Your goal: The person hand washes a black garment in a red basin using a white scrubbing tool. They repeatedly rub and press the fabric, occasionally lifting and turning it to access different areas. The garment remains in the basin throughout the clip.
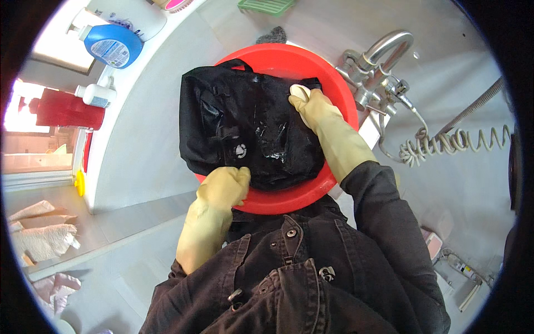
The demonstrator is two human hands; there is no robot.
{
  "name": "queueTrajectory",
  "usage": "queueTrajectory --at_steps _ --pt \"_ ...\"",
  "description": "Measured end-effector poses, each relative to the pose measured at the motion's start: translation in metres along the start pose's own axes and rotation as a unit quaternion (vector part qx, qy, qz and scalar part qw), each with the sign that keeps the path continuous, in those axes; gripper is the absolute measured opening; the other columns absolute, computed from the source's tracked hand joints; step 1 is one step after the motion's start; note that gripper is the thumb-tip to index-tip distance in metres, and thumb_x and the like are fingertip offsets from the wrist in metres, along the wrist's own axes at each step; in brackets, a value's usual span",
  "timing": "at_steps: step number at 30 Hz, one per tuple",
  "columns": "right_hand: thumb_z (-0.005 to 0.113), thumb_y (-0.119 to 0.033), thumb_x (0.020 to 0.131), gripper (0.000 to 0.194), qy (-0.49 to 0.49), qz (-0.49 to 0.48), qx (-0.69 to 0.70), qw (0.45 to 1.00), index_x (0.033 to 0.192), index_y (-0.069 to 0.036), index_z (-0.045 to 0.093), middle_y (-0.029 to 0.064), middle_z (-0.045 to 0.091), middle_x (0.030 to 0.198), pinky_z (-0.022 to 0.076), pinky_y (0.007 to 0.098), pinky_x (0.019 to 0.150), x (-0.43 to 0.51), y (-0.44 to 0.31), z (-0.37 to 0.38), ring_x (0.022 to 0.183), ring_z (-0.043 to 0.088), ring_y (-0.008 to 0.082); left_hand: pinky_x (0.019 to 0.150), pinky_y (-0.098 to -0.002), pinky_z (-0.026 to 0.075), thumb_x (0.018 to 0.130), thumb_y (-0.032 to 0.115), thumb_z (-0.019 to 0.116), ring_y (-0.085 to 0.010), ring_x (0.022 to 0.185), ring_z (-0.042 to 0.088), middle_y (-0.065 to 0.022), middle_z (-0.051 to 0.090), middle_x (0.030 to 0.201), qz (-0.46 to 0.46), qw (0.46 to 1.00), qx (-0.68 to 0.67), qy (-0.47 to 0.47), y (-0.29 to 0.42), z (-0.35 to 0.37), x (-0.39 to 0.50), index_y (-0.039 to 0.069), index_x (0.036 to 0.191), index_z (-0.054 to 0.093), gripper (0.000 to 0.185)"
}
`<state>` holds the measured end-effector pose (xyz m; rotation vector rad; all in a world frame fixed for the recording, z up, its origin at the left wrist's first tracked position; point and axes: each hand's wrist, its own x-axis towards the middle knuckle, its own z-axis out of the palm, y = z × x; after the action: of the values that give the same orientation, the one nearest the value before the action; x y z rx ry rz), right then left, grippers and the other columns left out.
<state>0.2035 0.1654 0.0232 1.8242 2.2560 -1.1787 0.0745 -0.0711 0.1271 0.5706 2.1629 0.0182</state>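
A wet black fabric bag (246, 112) lies across a red plastic basin (267, 202), its left part hanging over the rim. White suds streak its lower middle, beside a small round white emblem. My right hand (315, 106), in a cream rubber glove, grips a cream oval scrubber-like object (299, 91) against the bag's right side. The underside of that object is hidden. At the bag's lower edge, my left hand (223, 185), gloved the same way, is curled closed on the fabric.
A steel faucet (375, 67) with a coiled hose (450, 144) stands right of the basin. Along the left ledge are a blue bottle (112, 46), a white bottle (98, 96) and a dark red container (69, 108). Cloths (41, 229) lie lower left; a green soap rack (267, 5) is behind.
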Motion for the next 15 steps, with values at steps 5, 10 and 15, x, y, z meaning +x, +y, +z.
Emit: queueTrajectory --at_steps 5,10,15 --pt "0.066 -0.072 0.097 0.085 0.005 -0.012 -0.011 1.0 0.145 -0.002 0.062 0.0273 0.069 0.14 0.051 0.0545 0.112 0.006 0.002 0.004 0.131 0.067 0.0464 0.088 -0.0459 0.056 0.096 0.035 0.071 -0.0346 0.103 0.072 -0.0179 0.078 0.105 0.485 0.855 0.099 0.156 0.04 0.04 0.017 -0.001 0.097 0.072 0.036" --pt "0.066 -0.072 0.096 0.085 0.037 0.015 -0.021 0.999 0.144 -0.002 0.062 0.0288 0.07 0.138 0.0511 0.0545 0.111 -0.001 0.007 0.002 0.13 0.067 0.0467 0.131 -0.0476 0.032 0.093 0.045 0.078 -0.0365 0.157 0.041 -0.0209 0.046 0.167 0.354 0.84 0.317 0.264 0.031 0.053 0.093 0.003 0.149 0.06 0.073" --pt "0.063 -0.073 0.098 0.088 0.045 0.043 -0.043 0.997 0.142 0.003 0.061 0.0305 0.071 0.135 0.0515 0.053 0.111 -0.016 0.008 0.005 0.131 0.068 0.0451 0.13 -0.0511 0.035 0.095 0.058 0.07 -0.0413 0.162 0.029 -0.02 0.03 0.176 0.312 0.859 0.32 0.251 0.0 0.029 0.096 0.002 0.165 0.042 0.094"
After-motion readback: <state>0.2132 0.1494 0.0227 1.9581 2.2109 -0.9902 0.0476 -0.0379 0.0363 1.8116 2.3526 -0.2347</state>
